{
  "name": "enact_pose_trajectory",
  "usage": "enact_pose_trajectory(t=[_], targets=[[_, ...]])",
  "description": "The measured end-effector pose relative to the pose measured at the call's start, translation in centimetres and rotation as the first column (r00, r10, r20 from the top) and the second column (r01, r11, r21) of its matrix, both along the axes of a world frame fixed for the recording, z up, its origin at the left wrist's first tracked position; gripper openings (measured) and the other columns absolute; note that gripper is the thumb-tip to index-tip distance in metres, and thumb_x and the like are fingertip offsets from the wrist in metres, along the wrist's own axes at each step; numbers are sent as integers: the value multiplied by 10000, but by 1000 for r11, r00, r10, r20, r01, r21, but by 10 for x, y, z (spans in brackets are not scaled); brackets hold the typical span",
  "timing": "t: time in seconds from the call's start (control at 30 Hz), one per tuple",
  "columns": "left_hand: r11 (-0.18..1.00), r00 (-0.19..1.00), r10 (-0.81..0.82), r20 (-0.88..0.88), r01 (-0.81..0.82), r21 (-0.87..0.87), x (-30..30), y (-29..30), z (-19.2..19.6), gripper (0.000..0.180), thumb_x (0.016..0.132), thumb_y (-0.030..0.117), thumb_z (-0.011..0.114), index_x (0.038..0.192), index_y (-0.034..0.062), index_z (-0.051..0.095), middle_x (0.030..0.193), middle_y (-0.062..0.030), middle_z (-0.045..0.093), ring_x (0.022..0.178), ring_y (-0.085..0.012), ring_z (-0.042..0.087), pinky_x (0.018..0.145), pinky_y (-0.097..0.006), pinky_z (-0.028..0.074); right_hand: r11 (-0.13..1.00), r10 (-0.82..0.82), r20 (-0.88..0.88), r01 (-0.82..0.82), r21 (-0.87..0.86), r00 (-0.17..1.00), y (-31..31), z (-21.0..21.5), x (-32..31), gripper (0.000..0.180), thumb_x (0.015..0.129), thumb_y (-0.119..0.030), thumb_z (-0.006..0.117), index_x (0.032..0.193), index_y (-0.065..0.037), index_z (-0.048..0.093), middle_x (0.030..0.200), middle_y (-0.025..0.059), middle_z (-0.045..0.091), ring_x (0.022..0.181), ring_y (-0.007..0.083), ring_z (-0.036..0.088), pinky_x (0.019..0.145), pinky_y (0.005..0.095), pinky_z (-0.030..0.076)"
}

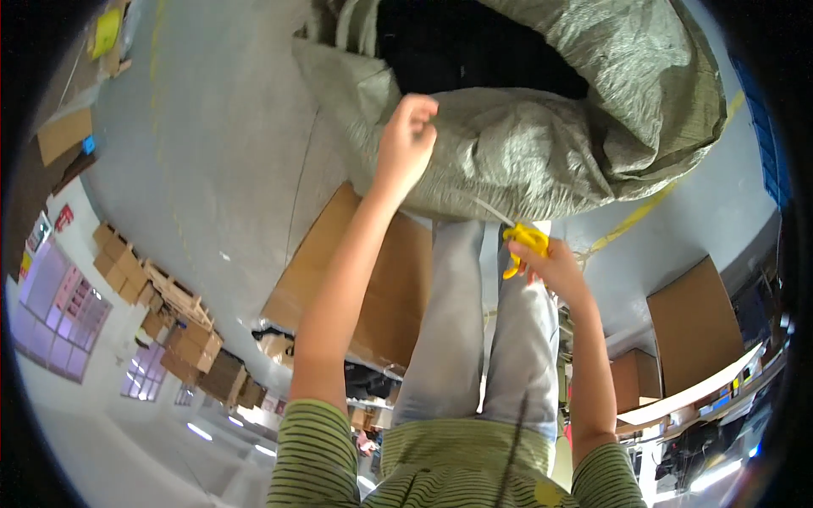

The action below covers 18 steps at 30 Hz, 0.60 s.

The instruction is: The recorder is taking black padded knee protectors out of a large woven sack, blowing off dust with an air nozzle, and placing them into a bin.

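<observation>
A large grey-green woven sack (508, 161) stands in front of me, its mouth spread wide. Black cloth-like material (474, 51) shows inside it. My left hand (409, 140) is over the near left side of the sack, with fingers loosely curled and the thumb apart from them; I see nothing in it. Whether it touches the sack I cannot tell. In my right hand (555, 267) are scissors with yellow handles (529, 240). Their blades point up and left, near the lower edge of the sack.
A flat sheet of brown cardboard (389, 288) lies on the grey floor to the left of my legs. Cardboard boxes (190, 347) and wooden pallets line the far left. At right are another cardboard panel (694, 322), a workbench (686, 394) and a blue crate-like thing (766, 135).
</observation>
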State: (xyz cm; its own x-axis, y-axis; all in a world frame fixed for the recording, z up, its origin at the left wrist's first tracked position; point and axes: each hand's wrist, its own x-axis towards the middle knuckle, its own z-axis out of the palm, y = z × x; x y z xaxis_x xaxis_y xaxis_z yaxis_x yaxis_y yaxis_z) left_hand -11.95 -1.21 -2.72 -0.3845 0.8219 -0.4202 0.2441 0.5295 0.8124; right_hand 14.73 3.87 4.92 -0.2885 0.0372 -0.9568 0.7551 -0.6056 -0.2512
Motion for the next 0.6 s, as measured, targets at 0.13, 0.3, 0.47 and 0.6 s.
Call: enact_pose_trajectory(t=[0.13, 0.3, 0.47, 0.6], targets=[[727, 284, -633, -721, 538, -427, -18, 78, -92, 633, 745, -6, 566, 1308, 230, 397, 1378, -53, 351, 1262, -275, 352, 1045, -412, 290, 982, -189, 4, 189, -6, 982, -12, -14, 11, 332, 811, -327, 670, 879, -2, 651, 644, 32, 602, 505, 79, 527, 470, 232, 429], [267, -378, -752, -541, 575, -773, -6, 108, -164, 697, 818, 157, 563, 1409, 344, 243, 1508, 11, 119, 1375, -263, 156, 1120, -455, 124, 889, -457, 69, 457, 24, 887, -30, -42, 28, 285, 820, -265, 678, 921, -1, 649, 659, 10, 602, 536, 48, 504, 468, 211, 416], [131, -404, -822, -402, 553, -823, -30, 86, -191, 447, 784, 144, 582, 1224, 181, 516, 1263, -51, 490, 1259, -261, 335, 1027, -400, 275, 882, -466, 74, 470, -35, 882, -42, -53, 20, 386, 801, -335, 693, 960, 14, 645, 678, 13, 611, 554, 59, 509, 517, 220, 426], [474, 59, -779, -624, 707, -524, -47, 71, -150, 199, 714, 118, 642, 909, 87, 667, 1083, -79, 563, 1091, -277, 443, 944, -386, 344, 881, -427, 64, 399, 255, 902, -39, -46, 21, 386, 800, -329, 693, 946, 23, 637, 677, 54, 616, 577, 109, 535, 581, 270, 442]])
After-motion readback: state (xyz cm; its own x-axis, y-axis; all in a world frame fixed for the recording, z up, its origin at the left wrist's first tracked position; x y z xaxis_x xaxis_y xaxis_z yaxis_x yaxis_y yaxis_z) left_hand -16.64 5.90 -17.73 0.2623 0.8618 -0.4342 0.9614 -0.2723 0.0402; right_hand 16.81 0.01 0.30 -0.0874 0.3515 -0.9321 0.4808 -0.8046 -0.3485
